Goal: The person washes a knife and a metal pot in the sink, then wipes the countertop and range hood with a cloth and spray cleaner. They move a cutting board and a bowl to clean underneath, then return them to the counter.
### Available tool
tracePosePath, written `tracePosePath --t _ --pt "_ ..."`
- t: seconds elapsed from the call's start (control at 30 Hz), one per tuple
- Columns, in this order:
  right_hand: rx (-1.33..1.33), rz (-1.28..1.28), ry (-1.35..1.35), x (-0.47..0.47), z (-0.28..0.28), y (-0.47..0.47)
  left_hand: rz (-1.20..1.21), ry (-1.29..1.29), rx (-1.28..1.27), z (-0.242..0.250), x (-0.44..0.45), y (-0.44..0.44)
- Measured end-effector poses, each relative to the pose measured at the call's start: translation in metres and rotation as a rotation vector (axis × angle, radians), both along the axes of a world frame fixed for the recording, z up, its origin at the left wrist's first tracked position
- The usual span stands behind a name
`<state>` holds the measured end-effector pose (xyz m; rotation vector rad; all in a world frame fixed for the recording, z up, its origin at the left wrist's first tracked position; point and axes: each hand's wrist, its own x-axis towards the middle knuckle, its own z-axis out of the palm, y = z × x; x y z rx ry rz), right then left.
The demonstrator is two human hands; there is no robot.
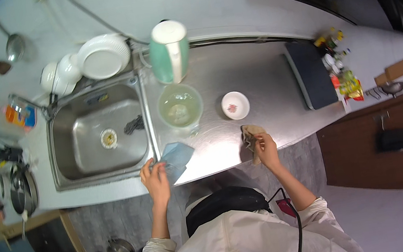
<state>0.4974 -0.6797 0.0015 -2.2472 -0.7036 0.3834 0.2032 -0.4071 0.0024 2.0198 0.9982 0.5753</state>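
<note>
My right hand (267,151) pinches a crumpled tan cloth (251,136) at the front edge of the steel counter. Part of that cloth droops below the edge. By the sink's front right corner, my left hand (155,178) has its thumb at the near side of a light blue cloth (178,156). Blur there hides whether the fingers grip it. Beyond the tan cloth stands a small white bowl (243,111) with a reddish mark inside. A translucent greenish bowl (181,119) is behind the blue cloth, and a mint-green electric kettle (160,63) stands behind that.
To the left is a steel sink (89,163) with a dark scrubber (134,125) inside. White dishes (102,62) stand behind it. A dark flat appliance (311,73) sits at the counter's right end, beside bottles and packets (349,83). A black cord (299,225) hangs at my right side.
</note>
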Motion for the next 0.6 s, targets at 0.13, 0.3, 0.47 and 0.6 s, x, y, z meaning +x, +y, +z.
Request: tracePosePath --t 0.13,0.3,0.47,0.6 --pt "-0.247 0.078 -0.325 -0.008 -0.02 -0.025 -0.321 0.251 0.233 -0.029 0.006 -0.025" --pt "-0.393 0.096 -0.255 -0.009 -0.025 -0.012 -0.391 0.262 0.261 -0.016 0.018 -0.032" --pt "-0.541 -0.057 -0.332 0.069 -0.035 -0.018 -0.296 0.191 0.296 0.014 0.044 -0.064" --pt "-0.37 0.033 -0.259 0.133 -0.022 0.025 -0.188 0.098 0.159 0.019 0.054 -0.103"
